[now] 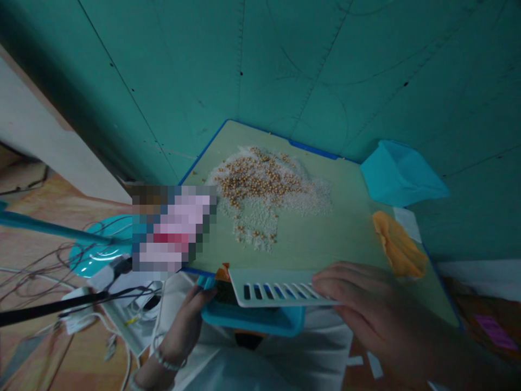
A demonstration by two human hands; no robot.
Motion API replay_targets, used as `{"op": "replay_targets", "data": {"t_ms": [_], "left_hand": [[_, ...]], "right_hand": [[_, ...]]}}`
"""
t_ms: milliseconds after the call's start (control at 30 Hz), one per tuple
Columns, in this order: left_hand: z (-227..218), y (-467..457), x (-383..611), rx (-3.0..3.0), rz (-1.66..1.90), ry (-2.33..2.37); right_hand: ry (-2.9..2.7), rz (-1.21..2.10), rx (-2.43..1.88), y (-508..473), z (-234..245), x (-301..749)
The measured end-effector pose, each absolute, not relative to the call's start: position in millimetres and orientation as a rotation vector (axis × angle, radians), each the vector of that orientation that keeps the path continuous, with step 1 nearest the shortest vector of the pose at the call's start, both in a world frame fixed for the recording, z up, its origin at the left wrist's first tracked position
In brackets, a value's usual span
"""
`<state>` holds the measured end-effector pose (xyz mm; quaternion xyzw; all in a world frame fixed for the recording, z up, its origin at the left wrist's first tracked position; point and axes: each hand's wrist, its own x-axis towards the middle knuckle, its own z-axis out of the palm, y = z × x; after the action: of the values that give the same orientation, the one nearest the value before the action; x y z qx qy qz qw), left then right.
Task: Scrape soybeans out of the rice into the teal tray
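Right now the white slotted plate (pixel 277 288) lies along the near edge of the green board (pixel 337 239). Its long axis runs left to right across the view, with the slots in a row along it. The right hand (pixel 366 309) clasps the plate's right end, fingers on top and the thumb hidden underneath.

Directly below sits the teal tray (pixel 252 320), tucked under the board's near edge. The left hand (pixel 187 320) grips its left end with fingers curled over the rim, and a bracelet (pixel 169 361) shows on that wrist. So both hands are closed, one on each piece. The plate is above the tray, though whether the two touch is hard to tell.

Out ahead, away from the person, is the grain pile (pixel 264 190), white rice-like grains with round brown seeds mixed through. It lies straight beyond the plate, apart from it, with bare board between. Neither hand is clearly nearer, and the plate's far edge is closest to the pile.

Further out, a crumpled orange bag (pixel 399 244) rests at the board's right side, with a teal box (pixel 401 174) just beyond it. A teal cutting mat (pixel 325 65) covers the table. Off to the left are a teal lamp base (pixel 97 250) and a tangle of cables (pixel 40 271).
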<state>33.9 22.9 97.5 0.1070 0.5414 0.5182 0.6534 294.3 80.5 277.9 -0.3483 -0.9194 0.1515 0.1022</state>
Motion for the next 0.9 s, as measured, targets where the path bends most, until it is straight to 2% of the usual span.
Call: {"op": "replay_targets", "data": {"t_ms": [300,633,900], "left_hand": [[91.2,21.6,31.6,0.311,1.136,1.236],[103.9,25.7,40.2,0.177,1.154,1.273],[105.7,18.1,38.0,0.164,1.152,1.305]], "right_hand": [[-2.704,0.548,-1.049,77.9,282.0,307.2],[-2.567,0.35,-1.259,114.2,275.2,300.1],[-2.6,0.362,-1.266,128.9,272.7,276.5]]}}
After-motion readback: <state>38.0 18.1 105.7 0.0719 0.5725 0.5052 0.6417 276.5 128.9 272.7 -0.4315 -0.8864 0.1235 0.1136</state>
